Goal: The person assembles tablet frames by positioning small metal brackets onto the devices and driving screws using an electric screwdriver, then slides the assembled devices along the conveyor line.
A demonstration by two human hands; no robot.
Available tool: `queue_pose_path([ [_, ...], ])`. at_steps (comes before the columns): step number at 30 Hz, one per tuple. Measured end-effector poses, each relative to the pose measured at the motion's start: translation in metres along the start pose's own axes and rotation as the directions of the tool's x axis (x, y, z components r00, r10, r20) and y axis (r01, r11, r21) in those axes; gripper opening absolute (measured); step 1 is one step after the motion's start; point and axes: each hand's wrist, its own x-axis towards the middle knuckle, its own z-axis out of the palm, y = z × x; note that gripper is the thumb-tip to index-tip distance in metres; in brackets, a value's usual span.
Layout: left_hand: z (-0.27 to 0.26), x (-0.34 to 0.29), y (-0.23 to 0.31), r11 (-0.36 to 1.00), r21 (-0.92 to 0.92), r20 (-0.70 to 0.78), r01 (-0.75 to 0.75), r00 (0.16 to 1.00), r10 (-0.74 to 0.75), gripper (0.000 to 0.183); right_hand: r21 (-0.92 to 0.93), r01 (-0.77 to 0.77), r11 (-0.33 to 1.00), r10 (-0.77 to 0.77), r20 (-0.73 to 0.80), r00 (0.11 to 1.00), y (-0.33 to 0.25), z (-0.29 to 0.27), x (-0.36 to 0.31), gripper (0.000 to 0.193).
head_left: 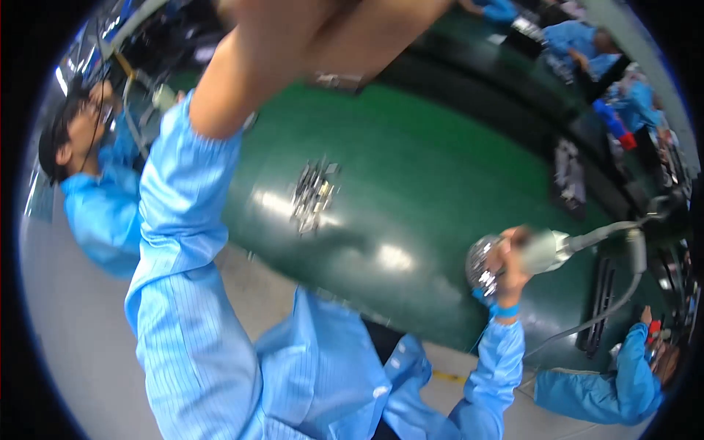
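Note:
My left hand (323, 37) is raised close at the top, large and smeared by motion. Its fingers run out of the picture, so whether it holds anything is hidden. Over on the right, my right hand (511, 268) has its fingers bent against a shiny, round, silvery piece (482, 265). What lies between those fingers cannot be made out. Just beyond this hand is a blurred pale-green lamp-like head (543, 251) on a grey flexible arm. A small heap of dark and silvery metal parts (314, 196) lies on the green tabletop (411, 176) between my arms.
A dark tray with parts (568, 176) stands at the table's far right. Long black strips (600, 308) lie beyond the grey cable (620, 304). One co-worker (95, 176) sits at the left, another (616, 374) at the lower right. More people work at the upper right.

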Motion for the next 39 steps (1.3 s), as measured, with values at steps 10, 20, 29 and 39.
queue_pose_path([
  [10, -0.065, -0.285, 0.187, 0.544, 0.295, 0.690, 0.786, 0.219, -0.690, 0.134, 0.170, -0.045, 0.984, 0.028, 0.101, 0.994, -0.006, 0.019, 0.000, 0.020],
  [20, -0.018, -0.297, 0.141, 0.726, 0.239, 0.777, 0.644, 0.321, -0.541, 0.059, 0.252, -0.032, 0.967, 0.028, 0.021, 0.999, 0.001, 0.026, 0.012, 0.017],
  [29, -0.024, -0.295, 0.127, 0.737, 0.155, 0.584, 0.658, 0.541, -0.605, 0.033, 0.142, 0.055, 0.988, -0.065, 0.067, 0.996, -0.008, 0.028, 0.022, 0.022],
  [39, 0.067, -0.202, 0.169, 0.886, -0.345, 0.377, 0.311, 0.910, -0.172, 0.014, 0.144, 0.064, 0.987, -0.078, 0.093, 0.993, -0.011, 0.030, 0.019, 0.024],
])
